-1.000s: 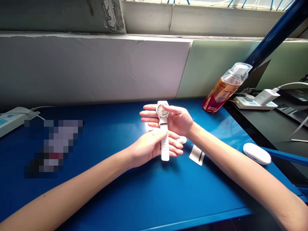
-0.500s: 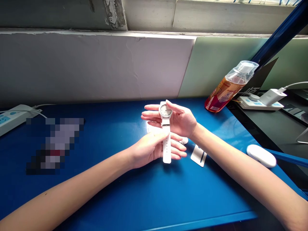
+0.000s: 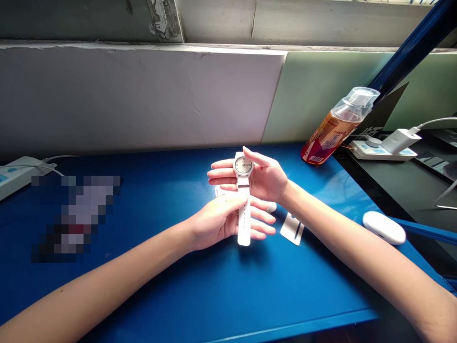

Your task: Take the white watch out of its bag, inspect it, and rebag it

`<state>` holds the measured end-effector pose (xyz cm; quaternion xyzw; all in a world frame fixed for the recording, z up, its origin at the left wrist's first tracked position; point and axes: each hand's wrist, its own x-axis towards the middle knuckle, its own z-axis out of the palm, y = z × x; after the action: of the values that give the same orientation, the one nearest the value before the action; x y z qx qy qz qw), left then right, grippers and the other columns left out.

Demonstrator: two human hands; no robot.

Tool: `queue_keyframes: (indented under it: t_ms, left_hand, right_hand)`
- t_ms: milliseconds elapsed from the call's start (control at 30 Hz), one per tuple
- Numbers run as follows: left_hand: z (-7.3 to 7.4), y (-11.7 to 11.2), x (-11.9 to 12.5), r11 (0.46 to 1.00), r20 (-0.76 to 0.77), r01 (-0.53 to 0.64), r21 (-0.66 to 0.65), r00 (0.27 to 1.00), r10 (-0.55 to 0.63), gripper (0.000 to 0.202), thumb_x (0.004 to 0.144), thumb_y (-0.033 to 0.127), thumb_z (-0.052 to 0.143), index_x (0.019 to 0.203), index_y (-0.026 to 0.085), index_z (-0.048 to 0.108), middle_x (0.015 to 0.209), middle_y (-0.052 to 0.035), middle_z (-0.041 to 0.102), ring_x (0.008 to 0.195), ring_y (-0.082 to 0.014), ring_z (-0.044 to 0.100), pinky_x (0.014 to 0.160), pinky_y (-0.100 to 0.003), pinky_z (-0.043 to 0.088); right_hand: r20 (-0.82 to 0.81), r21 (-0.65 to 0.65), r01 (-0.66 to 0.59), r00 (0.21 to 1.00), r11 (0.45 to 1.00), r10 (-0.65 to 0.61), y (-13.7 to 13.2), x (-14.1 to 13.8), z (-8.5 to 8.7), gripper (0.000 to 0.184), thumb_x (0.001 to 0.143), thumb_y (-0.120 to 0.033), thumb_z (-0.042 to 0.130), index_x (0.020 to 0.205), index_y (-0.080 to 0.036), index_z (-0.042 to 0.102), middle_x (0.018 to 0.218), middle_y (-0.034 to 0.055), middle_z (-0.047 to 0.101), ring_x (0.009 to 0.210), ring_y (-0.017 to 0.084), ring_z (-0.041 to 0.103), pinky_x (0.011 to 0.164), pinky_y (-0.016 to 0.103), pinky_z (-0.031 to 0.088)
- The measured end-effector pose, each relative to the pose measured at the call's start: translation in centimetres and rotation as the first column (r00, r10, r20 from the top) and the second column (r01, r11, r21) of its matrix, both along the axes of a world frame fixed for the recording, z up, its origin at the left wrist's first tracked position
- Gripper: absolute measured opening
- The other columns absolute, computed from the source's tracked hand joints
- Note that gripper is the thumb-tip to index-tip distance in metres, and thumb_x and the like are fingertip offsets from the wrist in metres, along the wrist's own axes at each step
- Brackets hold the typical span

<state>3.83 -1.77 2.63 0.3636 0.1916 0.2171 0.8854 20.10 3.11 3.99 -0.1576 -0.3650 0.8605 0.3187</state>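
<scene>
A white wristwatch (image 3: pixel 243 190) is held above the blue table (image 3: pixel 178 286), dial up and strap hanging toward me. My right hand (image 3: pixel 262 180) lies palm up under the dial, thumb resting by the case and fingers stretched left. My left hand (image 3: pixel 224 218) grips the lower strap between thumb and fingers. A small white card with a dark stripe (image 3: pixel 292 229) lies on the table just right of my hands. A small white piece (image 3: pixel 271 206) shows behind my left fingers.
An orange bottle with a clear cap (image 3: pixel 335 127) leans at the back right. A white power strip with a charger (image 3: pixel 387 146) sits on the dark desk to the right. A white oval case (image 3: pixel 383 227) rests near the right edge. Another power strip (image 3: pixel 17 174) lies far left.
Both hands keep hold of the watch; the strap end has dropped a little toward me. The view shifted slightly.
</scene>
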Motion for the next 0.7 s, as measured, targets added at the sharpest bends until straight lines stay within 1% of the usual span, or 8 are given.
queue_keyframes:
  t_ms: [133, 233, 367, 500, 633, 700]
  left_hand:
    - [-0.03, -0.08, -0.03, 1.0, 0.017, 0.016, -0.013, 1.0, -0.015, 0.036, 0.102, 0.034, 0.049, 0.11, 0.007, 0.072, 0.102, -0.0187, 0.075, 0.091, -0.0258, 0.075, 0.081, -0.037, 0.06]
    - [-0.03, -0.11, 0.02, 0.999, 0.03, 0.026, -0.026, 0.999, -0.025, 0.036, 0.102, 0.034, 0.05, 0.109, 0.007, 0.073, 0.102, -0.0182, 0.075, 0.092, -0.0254, 0.075, 0.084, -0.037, 0.059]
    - [0.1, -0.13, 0.14, 1.0, -0.009, 0.014, -0.018, 1.0, -0.015, 0.038, 0.102, 0.036, 0.05, 0.111, 0.007, 0.072, 0.103, -0.0191, 0.075, 0.092, -0.0253, 0.075, 0.086, -0.037, 0.058]
    - [0.16, -0.15, 0.23, 1.0, -0.065, -0.005, 0.001, 0.998, 0.005, 0.042, 0.104, 0.037, 0.044, 0.111, 0.006, 0.072, 0.103, -0.02, 0.075, 0.091, -0.0248, 0.075, 0.086, -0.037, 0.058]
    - [0.14, -0.2, 0.36, 1.0, -0.07, -0.014, 0.025, 0.997, 0.015, 0.043, 0.104, 0.038, 0.043, 0.11, 0.006, 0.072, 0.101, -0.02, 0.075, 0.089, -0.0243, 0.075, 0.085, -0.037, 0.059]
    - [0.21, -0.27, 0.49, 0.998, -0.076, -0.06, 0.032, 0.995, 0.063, 0.041, 0.103, 0.037, 0.046, 0.106, 0.006, 0.073, 0.1, -0.0193, 0.075, 0.089, -0.0242, 0.075, 0.084, -0.036, 0.06]
  right_hand:
    - [0.027, -0.018, -0.071, 0.997, 0.997, 0.072, -0.02, 0.06, 0.24, 0.069, 0.102, -0.054, 0.02, 0.118, -0.006, 0.067, 0.124, 0.0197, 0.071, 0.118, 0.026, 0.067, 0.108, 0.04, 0.045]
    - [0.019, -0.017, -0.099, 0.995, 0.995, 0.1, -0.13, -0.04, 0.29, 0.068, 0.102, -0.052, 0.021, 0.119, -0.004, 0.066, 0.127, 0.0211, 0.069, 0.12, 0.026, 0.065, 0.109, 0.04, 0.044]
    - [-0.016, -0.018, -0.045, 0.999, 0.999, 0.045, -0.24, -0.24, 0.24, 0.063, 0.102, -0.046, 0.021, 0.12, -0.005, 0.065, 0.127, 0.0203, 0.069, 0.121, 0.025, 0.065, 0.11, 0.039, 0.044]
    - [-0.055, -0.013, -0.033, 0.998, 0.999, 0.032, -0.1, -0.19, 0.34, 0.066, 0.103, -0.045, 0.016, 0.12, -0.004, 0.065, 0.124, 0.0197, 0.071, 0.12, 0.026, 0.065, 0.11, 0.04, 0.044]
    - [-0.002, -0.016, 0.016, 1.0, 1.0, -0.016, 0.13, 0.01, 0.55, 0.065, 0.103, -0.046, 0.017, 0.118, -0.005, 0.066, 0.124, 0.0203, 0.071, 0.119, 0.026, 0.066, 0.108, 0.042, 0.046]
    - [0.032, -0.011, 0.045, 0.998, 0.999, -0.045, 0.21, 0.1, 0.61, 0.064, 0.104, -0.046, 0.018, 0.115, -0.005, 0.067, 0.122, 0.0201, 0.072, 0.116, 0.026, 0.068, 0.107, 0.041, 0.048]
